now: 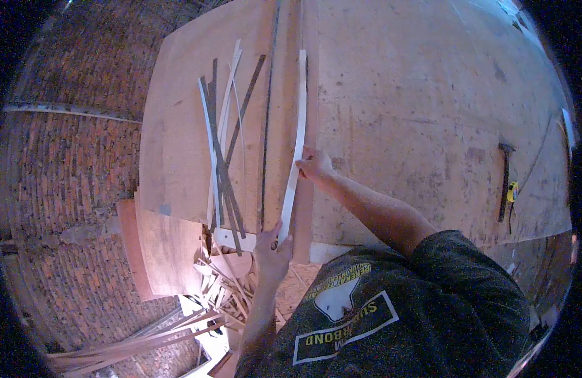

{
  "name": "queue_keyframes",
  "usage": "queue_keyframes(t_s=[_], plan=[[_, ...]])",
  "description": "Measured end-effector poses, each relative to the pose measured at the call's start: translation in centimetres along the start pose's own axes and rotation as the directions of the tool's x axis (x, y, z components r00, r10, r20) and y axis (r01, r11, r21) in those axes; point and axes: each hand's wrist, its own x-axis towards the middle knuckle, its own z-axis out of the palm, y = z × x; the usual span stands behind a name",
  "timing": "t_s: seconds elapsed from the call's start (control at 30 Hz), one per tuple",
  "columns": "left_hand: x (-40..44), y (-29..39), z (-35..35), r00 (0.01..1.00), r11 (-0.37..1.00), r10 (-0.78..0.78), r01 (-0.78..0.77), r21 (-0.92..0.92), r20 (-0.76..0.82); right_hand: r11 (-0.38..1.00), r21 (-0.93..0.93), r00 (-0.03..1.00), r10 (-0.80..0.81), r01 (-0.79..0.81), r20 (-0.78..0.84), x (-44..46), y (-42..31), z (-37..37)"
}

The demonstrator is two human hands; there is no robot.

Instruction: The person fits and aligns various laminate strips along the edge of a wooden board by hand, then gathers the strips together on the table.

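A long, thin, pale wooden strip (297, 126) runs lengthwise along the wooden board surface, slightly bent. Its near end is gripped by my left hand (274, 250), whose fingers close around it at the board's near edge. Farther up, my right hand (315, 165) pinches the strip's right side between thumb and fingers. Just left of it runs a long dark straight line (269, 113) along the board; whether this is a groove or a rail I cannot tell.
Several loose strips, dark ones (223, 170) and pale ones (228, 94), lie crossed on the left. Offcuts (231, 283) pile below the near edge. At right lie a hammer (505, 183) and a yellow tape measure (512, 191). A brick surface (70, 170) borders the left.
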Motion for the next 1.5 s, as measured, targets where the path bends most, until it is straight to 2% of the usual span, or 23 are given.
queue_keyframes(t_s=[0.1,0.17,0.27,0.37,0.5,0.6,0.67,0.73,0.8,0.87,0.9,0.97,1.0,1.07,1.2,1.3,1.4,1.5], plan=[[-0.6,-0.9,0.4,1.000,0.999,0.011,-0.011,-0.054,0.012,0.988,-0.151,0.999,-0.041,0.039,-0.012,1.8,2.9,0.4],[-1.1,-0.9,0.2,0.999,0.998,0.026,-0.024,-0.050,0.042,0.993,-0.112,0.999,-0.041,0.037,-0.030,1.3,3.5,0.5],[-2.4,-3.0,1.2,0.992,0.987,-0.104,0.112,-0.115,0.072,0.990,-0.140,0.999,-0.032,0.033,0.008,-1.1,2.1,0.0],[-4.0,-3.5,1.1,0.986,0.991,-0.132,0.135,-0.021,0.103,0.989,-0.147,1.000,-0.017,0.016,0.000,-1.7,3.8,0.4],[-5.6,-4.1,1.1,0.995,0.998,-0.065,0.063,0.026,0.076,0.988,-0.148,0.999,-0.028,0.030,0.016,-3.1,5.6,1.1],[-6.6,-4.5,1.0,0.995,0.998,-0.066,0.066,0.004,0.069,0.998,0.049,0.998,0.046,-0.048,0.033,-4.1,6.0,1.5],[-7.0,-4.5,1.1,0.999,0.998,-0.033,0.034,-0.053,0.022,0.983,0.124,0.988,-0.141,0.133,0.060,-4.5,6.1,1.4],[-6.5,-5.5,1.0,0.994,0.993,-0.066,0.074,-0.094,0.088,0.974,0.078,0.975,-0.215,0.211,0.047,-3.6,6.5,1.3],[-5.6,-5.1,0.5,0.992,0.996,-0.047,0.056,-0.075,0.120,0.979,-0.091,0.983,-0.185,0.185,0.001,-1.6,7.0,1.4],[-4.6,-2.6,-0.8,0.992,1.000,0.020,-0.022,0.009,0.124,0.986,-0.109,0.991,-0.130,0.128,-0.010,-1.4,5.3,1.1],[-4.2,-1.7,-1.2,0.991,1.000,0.005,-0.008,0.024,0.131,0.988,-0.116,0.995,-0.101,0.098,-0.020,-1.6,4.2,0.9],[-3.4,-0.3,-1.8,0.988,0.998,-0.026,0.017,0.059,0.155,0.995,0.087,0.999,-0.048,0.050,-0.024,-1.7,2.3,1.1],[-2.9,-0.2,-1.8,0.989,0.993,0.035,-0.051,0.110,0.145,0.982,0.188,1.000,-0.022,0.025,-0.022,-1.5,1.8,1.1],[-2.2,-0.1,-1.9,0.980,0.960,0.153,-0.179,0.215,0.129,0.994,0.106,0.999,-0.027,0.029,-0.020,-0.2,2.1,0.6],[-0.8,2.0,-2.2,0.980,0.961,0.137,-0.166,0.223,0.142,0.987,0.064,0.988,-0.145,0.148,-0.050,4.3,5.1,0.8],[-0.1,2.5,-2.3,0.980,0.954,0.132,-0.167,0.250,0.150,0.986,0.157,0.997,-0.039,0.049,-0.068,2.7,1.3,0.6],[0.5,2.4,-2.1,0.981,0.961,0.147,-0.171,0.215,0.123,0.933,0.359,0.995,0.008,0.027,-0.097,2.8,1.5,1.0],[1.1,2.5,-2.1,0.986,0.970,0.128,-0.146,0.192,0.103,0.998,-0.029,0.997,-0.063,0.062,-0.036,4.1,1.3,-0.1]])
